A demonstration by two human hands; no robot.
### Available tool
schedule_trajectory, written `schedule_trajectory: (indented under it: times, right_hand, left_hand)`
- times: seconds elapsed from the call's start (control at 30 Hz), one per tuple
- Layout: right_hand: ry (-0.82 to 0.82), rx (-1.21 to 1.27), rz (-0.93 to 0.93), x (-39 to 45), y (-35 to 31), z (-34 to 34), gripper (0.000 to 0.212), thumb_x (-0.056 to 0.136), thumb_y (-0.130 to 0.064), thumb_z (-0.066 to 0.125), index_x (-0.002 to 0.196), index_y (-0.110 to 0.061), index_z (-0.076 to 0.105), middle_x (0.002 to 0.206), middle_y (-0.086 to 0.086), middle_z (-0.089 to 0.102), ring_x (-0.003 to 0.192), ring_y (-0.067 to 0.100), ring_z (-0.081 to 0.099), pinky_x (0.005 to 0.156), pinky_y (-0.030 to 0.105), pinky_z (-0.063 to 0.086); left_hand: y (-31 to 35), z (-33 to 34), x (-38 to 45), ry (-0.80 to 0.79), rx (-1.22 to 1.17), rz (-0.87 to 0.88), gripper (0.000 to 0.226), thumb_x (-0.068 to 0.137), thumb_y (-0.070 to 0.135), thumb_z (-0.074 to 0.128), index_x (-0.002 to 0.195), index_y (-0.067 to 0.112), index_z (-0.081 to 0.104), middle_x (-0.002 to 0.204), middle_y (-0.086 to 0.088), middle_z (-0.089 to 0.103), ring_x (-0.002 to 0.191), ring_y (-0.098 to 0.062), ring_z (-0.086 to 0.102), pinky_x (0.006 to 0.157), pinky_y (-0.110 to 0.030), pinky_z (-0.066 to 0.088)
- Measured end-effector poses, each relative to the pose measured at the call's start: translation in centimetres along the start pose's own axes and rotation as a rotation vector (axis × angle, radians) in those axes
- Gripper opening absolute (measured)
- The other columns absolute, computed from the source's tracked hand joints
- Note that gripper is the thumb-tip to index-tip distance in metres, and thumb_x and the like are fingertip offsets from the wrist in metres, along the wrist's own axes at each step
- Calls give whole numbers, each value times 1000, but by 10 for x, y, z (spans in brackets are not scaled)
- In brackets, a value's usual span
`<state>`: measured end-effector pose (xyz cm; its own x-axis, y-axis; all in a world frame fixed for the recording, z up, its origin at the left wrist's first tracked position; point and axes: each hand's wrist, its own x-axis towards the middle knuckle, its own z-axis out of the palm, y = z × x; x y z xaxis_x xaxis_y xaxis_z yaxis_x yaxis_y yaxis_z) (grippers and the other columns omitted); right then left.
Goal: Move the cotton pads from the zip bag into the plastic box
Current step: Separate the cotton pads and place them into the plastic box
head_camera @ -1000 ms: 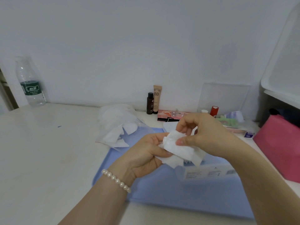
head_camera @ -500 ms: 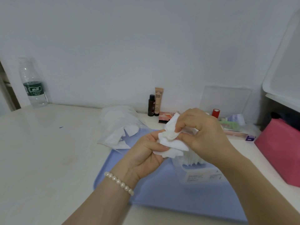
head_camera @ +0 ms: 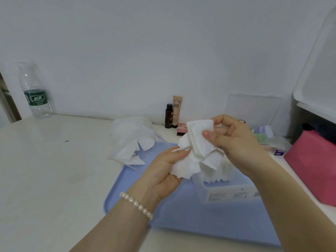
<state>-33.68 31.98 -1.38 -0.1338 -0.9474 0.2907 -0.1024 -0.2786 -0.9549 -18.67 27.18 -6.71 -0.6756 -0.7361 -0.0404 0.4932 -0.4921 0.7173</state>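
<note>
Both hands hold a loose bunch of white cotton pads point(head_camera: 195, 153) above the blue tray point(head_camera: 181, 220). My left hand point(head_camera: 163, 171) grips the lower pads from below, thumb on top. My right hand point(head_camera: 236, 140) pinches the upper pad between thumb and fingers. Just below and right of the bunch stands the clear plastic box point(head_camera: 225, 190), with a stack of pads on edge inside it. The clear zip bag point(head_camera: 132, 142) lies to the left, half on the tray's far corner, with several pads still in it.
A water bottle point(head_camera: 35, 91) stands at the far left by the wall. A small dark bottle point(head_camera: 168, 116) and a BB tube point(head_camera: 177, 111) stand at the back. Small cosmetics and a clear lid point(head_camera: 252, 110) lie at the back right. A pink bag point(head_camera: 314, 164) sits at the right edge.
The bunch of pads has risen and spread out. My right hand has lifted the top pad up and shifted its pinch; the left hand's thumb now lies over the lower pads.
</note>
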Motion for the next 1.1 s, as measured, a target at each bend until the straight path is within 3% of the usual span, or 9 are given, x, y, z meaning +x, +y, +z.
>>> schedule_trajectory:
  times: [0.1, 0.27, 0.33, 0.4, 0.5, 0.63, 0.87, 1.03, 1.1]
  right_hand:
    - [88, 343, 82, 7, 0, -9, 37, 60, -17, 70, 94, -5, 64, 88, 13, 72, 83, 26, 70, 77, 36, 58]
    - [174, 598, 133, 9, -3, -30, 29, 38, -19, 84, 65, -13, 75, 78, 5, 72, 70, 16, 70, 63, 26, 57]
    - [83, 484, 178, 6, -4, -32, 49, 25, -25, 93, 69, -13, 75, 79, 5, 72, 70, 15, 69, 61, 28, 57]
    - [-1, 293, 250, 4, -4, -28, 61, 27, -30, 94, 80, -6, 75, 88, 11, 73, 80, 21, 69, 74, 39, 59]
    - [-17, 98, 290, 1, -5, -11, 38, 53, -20, 77, 87, -3, 72, 91, 11, 73, 86, 24, 66, 86, 42, 51]
    - [40, -35, 231, -1, -3, 4, 21, 55, -12, 74, 76, -10, 74, 82, 8, 74, 77, 22, 68, 76, 41, 55]
    - [149, -150, 157, 1, 2, 9, 18, 69, 2, 75, 86, -2, 71, 74, 8, 68, 55, 7, 63, 52, 19, 54]
    - [160, -275, 83, 0, 4, 10, 21, 69, -1, 77, 89, -1, 71, 83, 20, 64, 66, 14, 57, 53, 15, 50]
    - [174, -359, 44, 0, 4, 12, 21, 68, -4, 79, 86, -9, 68, 76, 8, 62, 58, 4, 52, 53, 13, 46]
  left_hand:
    - [-2, 0, 0, 103, 4, 9, 28, 78, 1, 60, 105, -1, 63, 98, -14, 71, 79, -20, 70, 68, -26, 57]
    - [3, -2, 0, 147, 0, 51, 11, 85, -1, 55, 91, 3, 64, 81, -9, 72, 68, -17, 70, 58, -24, 57]
    - [3, -2, 0, 153, 17, 64, 10, 87, 2, 55, 83, 4, 64, 79, -8, 72, 66, -16, 70, 57, -24, 57]
    - [2, -2, 1, 151, 33, 84, 16, 87, 3, 56, 74, 7, 66, 80, -9, 72, 68, -17, 70, 59, -26, 57]
    - [1, -1, 1, 150, 40, 97, 9, 84, 4, 57, 86, 3, 66, 90, -13, 71, 76, -21, 69, 66, -30, 57]
    - [0, 0, 2, 145, 54, 107, 29, 85, 3, 54, 113, -4, 59, 101, -16, 68, 87, -25, 66, 72, -32, 56]
    - [1, 1, 1, 105, 79, 129, 21, 88, 1, 51, 105, -1, 64, 96, -16, 71, 82, -23, 70, 71, -32, 57]
    - [3, 2, 0, 105, 115, 144, 20, 91, 0, 47, 98, 1, 66, 93, -15, 72, 80, -22, 70, 72, -32, 57]
    - [3, 1, 0, 106, 109, 143, 20, 91, 1, 48, 100, 0, 65, 93, -15, 72, 80, -22, 70, 73, -32, 57]
